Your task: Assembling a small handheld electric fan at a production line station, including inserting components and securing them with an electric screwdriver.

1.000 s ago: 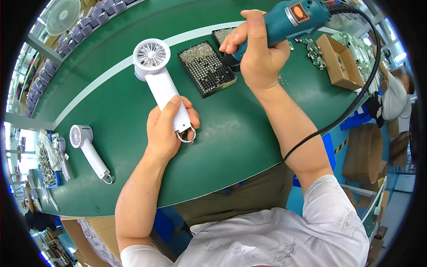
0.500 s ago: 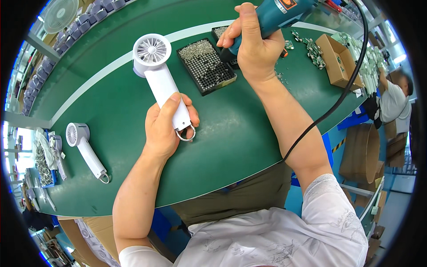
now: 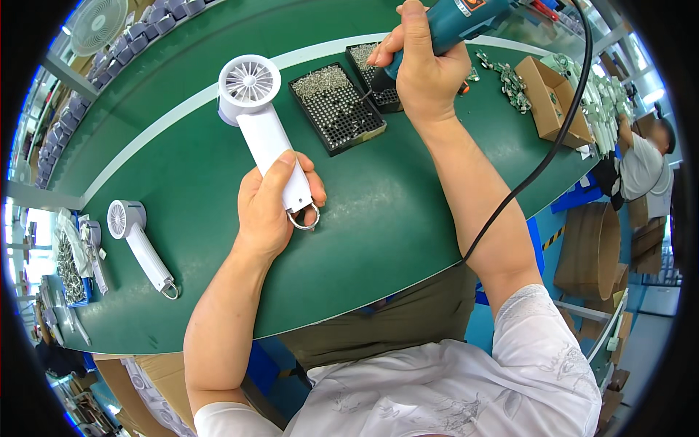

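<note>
My left hand is wrapped round the handle of a white handheld fan. The fan's round grille points away from me, and a metal ring hangs at its near end. In my right hand is a teal electric screwdriver with a black cord. Its thin bit reaches down to the far right edge of a black screw tray, which has a grid of holes and a heap of small screws. Whether the bit touches a screw is too small to tell.
A second screw tray stands behind the first. Another white fan lies at left on the green table. At far right are a cardboard box and small circuit boards. A co-worker is beyond the right edge.
My right hand has shifted slightly right with the electric screwdriver, and its bit now shows at the tray's edge. The left hand and its fan have stayed almost still.
</note>
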Action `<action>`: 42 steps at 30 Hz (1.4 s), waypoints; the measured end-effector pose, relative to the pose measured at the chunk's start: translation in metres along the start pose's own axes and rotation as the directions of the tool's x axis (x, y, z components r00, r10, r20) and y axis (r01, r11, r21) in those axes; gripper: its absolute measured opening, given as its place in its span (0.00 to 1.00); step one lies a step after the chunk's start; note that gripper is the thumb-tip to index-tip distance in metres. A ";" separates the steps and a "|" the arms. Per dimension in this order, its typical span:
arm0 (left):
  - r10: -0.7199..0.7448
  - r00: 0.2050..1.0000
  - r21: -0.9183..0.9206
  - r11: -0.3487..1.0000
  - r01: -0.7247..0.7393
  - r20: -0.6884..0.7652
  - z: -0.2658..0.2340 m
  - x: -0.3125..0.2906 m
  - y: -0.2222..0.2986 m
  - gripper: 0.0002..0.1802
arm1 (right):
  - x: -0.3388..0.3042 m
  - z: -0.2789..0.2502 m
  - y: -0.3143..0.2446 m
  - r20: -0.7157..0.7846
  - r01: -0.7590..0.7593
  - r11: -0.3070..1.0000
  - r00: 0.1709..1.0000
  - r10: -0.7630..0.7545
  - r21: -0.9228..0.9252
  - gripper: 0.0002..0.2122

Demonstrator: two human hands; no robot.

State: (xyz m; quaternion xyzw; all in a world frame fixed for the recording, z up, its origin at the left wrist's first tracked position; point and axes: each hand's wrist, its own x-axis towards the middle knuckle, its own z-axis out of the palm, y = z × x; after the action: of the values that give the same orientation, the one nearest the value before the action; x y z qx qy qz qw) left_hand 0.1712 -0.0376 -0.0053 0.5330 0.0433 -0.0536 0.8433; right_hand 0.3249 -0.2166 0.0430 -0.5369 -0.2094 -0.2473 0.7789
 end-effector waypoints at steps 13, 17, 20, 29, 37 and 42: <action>-0.008 1.000 -0.016 1.000 0.008 -0.015 -0.001 0.002 0.002 0.18 | 0.003 0.006 -0.003 -0.035 -0.095 0.995 0.995 0.095 0.013 0.09; -0.016 0.995 0.067 0.998 0.022 -0.094 -0.003 -0.005 0.004 0.21 | -0.001 0.005 0.009 0.037 -0.058 0.993 0.997 0.062 -0.104 0.13; -0.014 0.999 0.017 1.000 0.015 -0.034 0.006 0.008 -0.013 0.18 | 0.005 -0.023 0.009 0.108 -0.074 0.992 0.991 0.085 -0.099 0.12; -0.008 1.000 0.025 1.000 0.008 0.007 0.004 0.001 -0.001 0.18 | -0.011 -0.008 0.006 0.385 -0.017 0.999 0.923 0.001 0.038 0.06; -0.016 1.000 0.020 1.000 0.016 0.025 0.008 0.006 -0.006 0.18 | -0.014 -0.018 0.003 0.325 0.052 0.999 0.945 -0.046 -0.007 0.06; -0.040 0.998 0.040 0.998 0.042 -0.055 0.005 0.005 -0.004 0.19 | -0.015 -0.005 0.006 0.208 0.044 0.999 0.977 -0.048 0.027 0.05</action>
State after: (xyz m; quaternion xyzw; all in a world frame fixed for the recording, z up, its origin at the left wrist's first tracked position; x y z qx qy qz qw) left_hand 0.1756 -0.0440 -0.0068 0.5504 0.0761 -0.0573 0.8295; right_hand 0.3172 -0.2175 0.0279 -0.5463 -0.3048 -0.2054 0.7527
